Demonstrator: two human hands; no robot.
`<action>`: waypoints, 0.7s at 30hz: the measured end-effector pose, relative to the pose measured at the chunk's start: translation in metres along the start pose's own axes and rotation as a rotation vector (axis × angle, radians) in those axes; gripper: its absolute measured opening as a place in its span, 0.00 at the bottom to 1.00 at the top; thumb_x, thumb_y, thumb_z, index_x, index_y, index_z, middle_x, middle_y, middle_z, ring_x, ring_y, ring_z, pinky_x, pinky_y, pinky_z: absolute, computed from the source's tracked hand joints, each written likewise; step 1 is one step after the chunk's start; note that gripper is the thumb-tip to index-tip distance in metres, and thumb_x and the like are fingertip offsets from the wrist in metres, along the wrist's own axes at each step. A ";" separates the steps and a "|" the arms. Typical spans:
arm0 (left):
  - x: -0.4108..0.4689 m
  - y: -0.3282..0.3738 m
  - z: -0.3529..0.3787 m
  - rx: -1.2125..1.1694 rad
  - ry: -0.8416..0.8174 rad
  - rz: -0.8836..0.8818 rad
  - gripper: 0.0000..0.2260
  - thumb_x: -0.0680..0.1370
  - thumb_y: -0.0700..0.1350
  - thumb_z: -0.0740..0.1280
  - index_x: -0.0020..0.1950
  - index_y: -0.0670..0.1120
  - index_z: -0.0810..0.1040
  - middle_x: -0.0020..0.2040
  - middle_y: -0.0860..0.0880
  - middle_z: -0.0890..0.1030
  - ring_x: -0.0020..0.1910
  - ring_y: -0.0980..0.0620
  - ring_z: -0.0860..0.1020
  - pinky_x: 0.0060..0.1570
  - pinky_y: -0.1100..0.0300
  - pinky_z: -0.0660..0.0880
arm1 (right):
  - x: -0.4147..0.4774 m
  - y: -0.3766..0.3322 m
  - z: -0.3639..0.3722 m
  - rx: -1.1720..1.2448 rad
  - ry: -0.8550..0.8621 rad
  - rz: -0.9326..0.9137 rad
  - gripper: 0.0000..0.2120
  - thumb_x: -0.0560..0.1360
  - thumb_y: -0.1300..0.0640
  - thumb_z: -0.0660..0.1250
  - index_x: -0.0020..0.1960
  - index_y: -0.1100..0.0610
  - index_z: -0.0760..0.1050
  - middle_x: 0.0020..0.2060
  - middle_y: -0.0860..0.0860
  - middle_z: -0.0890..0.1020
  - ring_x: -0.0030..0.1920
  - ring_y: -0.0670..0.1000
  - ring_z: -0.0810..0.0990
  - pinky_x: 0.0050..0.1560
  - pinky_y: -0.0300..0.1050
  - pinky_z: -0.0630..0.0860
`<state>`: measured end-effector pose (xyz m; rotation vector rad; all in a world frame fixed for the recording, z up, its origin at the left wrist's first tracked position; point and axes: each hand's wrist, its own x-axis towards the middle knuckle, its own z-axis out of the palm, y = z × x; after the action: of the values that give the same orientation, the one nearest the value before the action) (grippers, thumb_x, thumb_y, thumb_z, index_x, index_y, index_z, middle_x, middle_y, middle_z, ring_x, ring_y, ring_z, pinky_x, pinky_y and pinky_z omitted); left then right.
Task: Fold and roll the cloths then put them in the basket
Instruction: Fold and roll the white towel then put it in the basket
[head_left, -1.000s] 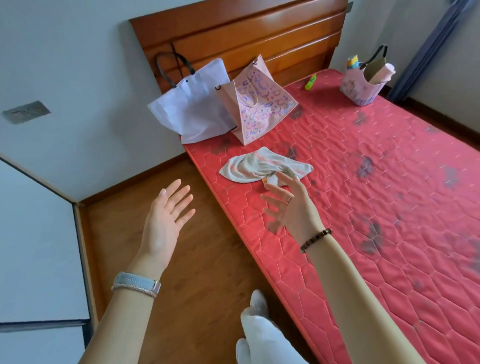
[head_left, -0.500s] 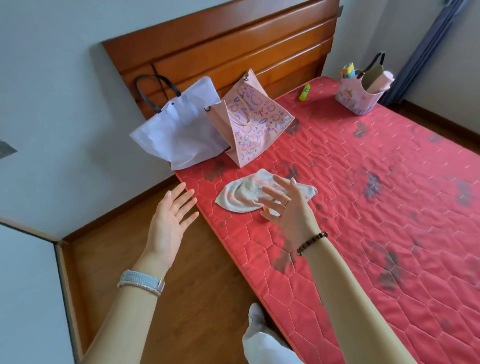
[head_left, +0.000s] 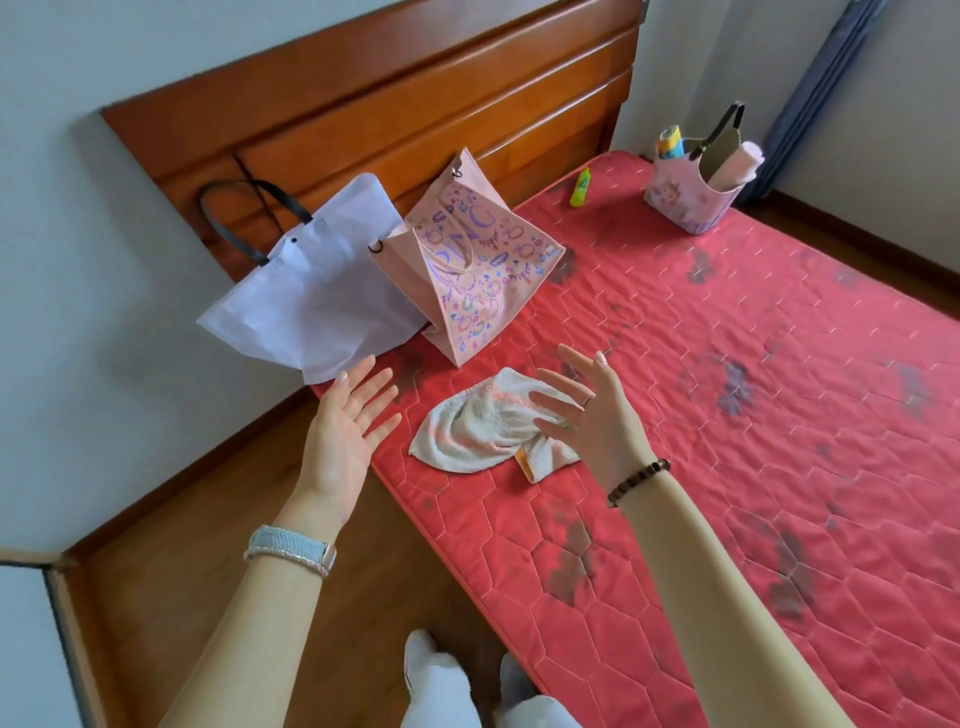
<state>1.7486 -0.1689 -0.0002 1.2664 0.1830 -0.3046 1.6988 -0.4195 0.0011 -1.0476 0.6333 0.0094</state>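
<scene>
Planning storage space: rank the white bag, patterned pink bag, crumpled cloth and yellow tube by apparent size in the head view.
1. white bag
2. patterned pink bag
3. crumpled cloth, nearer the camera
4. yellow tube, farther away

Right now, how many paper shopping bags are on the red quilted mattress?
2. A white paper bag with black handles sits by the brown wooden headboard at the mattress edge; a pink patterned paper bag stands beside it, rightward. None seems hidden.

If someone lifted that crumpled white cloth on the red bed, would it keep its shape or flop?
The cloth would probably flop and hang, since it lies crumpled in soft folds. It looks thin, so it is likely light. If pushed, its towel-like surface would probably drag and bunch on the quilted mattress rather than slide.
</scene>
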 end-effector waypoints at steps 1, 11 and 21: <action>0.010 -0.001 0.000 -0.003 -0.004 -0.017 0.20 0.85 0.54 0.52 0.72 0.50 0.72 0.68 0.47 0.77 0.67 0.49 0.76 0.67 0.47 0.71 | 0.006 -0.001 0.001 0.005 0.014 0.004 0.16 0.80 0.41 0.58 0.59 0.47 0.79 0.59 0.54 0.83 0.57 0.57 0.83 0.62 0.58 0.75; 0.134 -0.012 -0.014 0.115 -0.151 -0.173 0.19 0.84 0.54 0.54 0.71 0.51 0.73 0.66 0.49 0.79 0.65 0.51 0.78 0.68 0.46 0.71 | 0.068 0.007 0.024 0.034 0.178 -0.016 0.20 0.80 0.39 0.55 0.64 0.47 0.76 0.60 0.53 0.82 0.61 0.58 0.80 0.68 0.63 0.70; 0.246 -0.035 -0.032 0.279 -0.252 -0.280 0.17 0.84 0.54 0.55 0.70 0.51 0.73 0.65 0.49 0.79 0.64 0.52 0.78 0.65 0.50 0.73 | 0.133 0.034 0.056 0.123 0.354 0.008 0.20 0.81 0.41 0.54 0.64 0.48 0.76 0.59 0.53 0.82 0.61 0.57 0.80 0.64 0.56 0.74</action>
<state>1.9709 -0.1781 -0.1154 1.4653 0.1032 -0.7473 1.8247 -0.3942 -0.0725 -0.9346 0.9464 -0.2097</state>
